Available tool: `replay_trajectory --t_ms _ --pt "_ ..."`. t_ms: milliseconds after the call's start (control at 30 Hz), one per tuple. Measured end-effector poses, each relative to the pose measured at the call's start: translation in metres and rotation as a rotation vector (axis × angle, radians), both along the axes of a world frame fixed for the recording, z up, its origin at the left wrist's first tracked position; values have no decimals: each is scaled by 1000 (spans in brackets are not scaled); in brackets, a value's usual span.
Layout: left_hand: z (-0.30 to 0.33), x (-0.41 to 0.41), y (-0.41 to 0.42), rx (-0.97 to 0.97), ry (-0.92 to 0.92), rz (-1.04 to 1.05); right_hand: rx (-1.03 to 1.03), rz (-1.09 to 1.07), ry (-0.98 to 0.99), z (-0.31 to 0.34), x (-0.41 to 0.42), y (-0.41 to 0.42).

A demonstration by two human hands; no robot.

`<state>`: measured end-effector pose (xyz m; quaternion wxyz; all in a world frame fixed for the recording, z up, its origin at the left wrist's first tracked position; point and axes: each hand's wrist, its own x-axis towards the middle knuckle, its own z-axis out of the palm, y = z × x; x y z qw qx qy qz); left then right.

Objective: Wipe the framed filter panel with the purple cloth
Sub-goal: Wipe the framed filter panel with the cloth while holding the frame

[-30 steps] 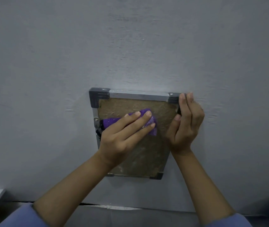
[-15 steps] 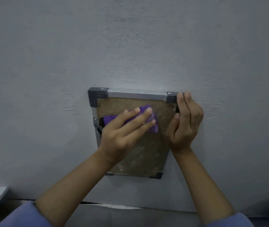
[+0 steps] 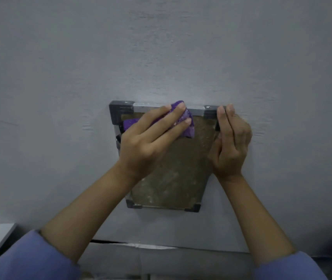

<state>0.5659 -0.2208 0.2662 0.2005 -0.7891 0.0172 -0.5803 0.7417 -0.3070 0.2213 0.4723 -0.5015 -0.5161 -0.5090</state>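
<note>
From the head view, the framed filter panel (image 3: 173, 170) lies flat on the grey surface (image 3: 60, 77), a little below the middle of the frame, its brown mesh speckled with pale dust. My left hand (image 3: 149, 142) lies across the panel's upper left part with fingers stretched out straight, pressing the purple cloth (image 3: 187, 122) against the top rail and the mesh just under it. My right hand (image 3: 229, 142) is at the panel's upper right corner, fingers curled over the dark corner piece and right edge, gripping the frame. Blue sleeves (image 3: 29, 259) fill the bottom corners of the frame.
</note>
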Motion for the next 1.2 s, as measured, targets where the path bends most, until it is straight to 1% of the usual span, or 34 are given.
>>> replay_trajectory --t_ms 267,367,467,533,633,700,833,967,1067,1133,1200 --pt "-49 9 -7 -32 113 -16 0 -30 -8 -2 4 3" --pt "-62 4 -5 -30 217 -10 0 -31 -17 -1 4 2" --pt "-64 -7 1 35 326 -25 7 -23 -17 -1 4 1" --pt "-51 -9 0 48 276 -20 11 -18 -19 -2 4 1" --pt "-22 -3 -4 29 96 -6 14 -14 -17 -2 4 1" --pt "-15 6 -7 5 24 24 17 -3 -17 -2 4 1" --pt "-36 16 -11 -44 36 55 21 15 -37 -2 8 2" --pt "-71 15 -19 -67 142 46 32 18 -35 -3 9 4" --pt "-96 10 -25 -96 309 34 47 22 -33 -3 10 5" --pt "-102 3 -27 -88 421 23 56 32 -32 -3 12 5" --pt "-95 -4 -26 -59 433 29 56 37 -35 -4 12 5"
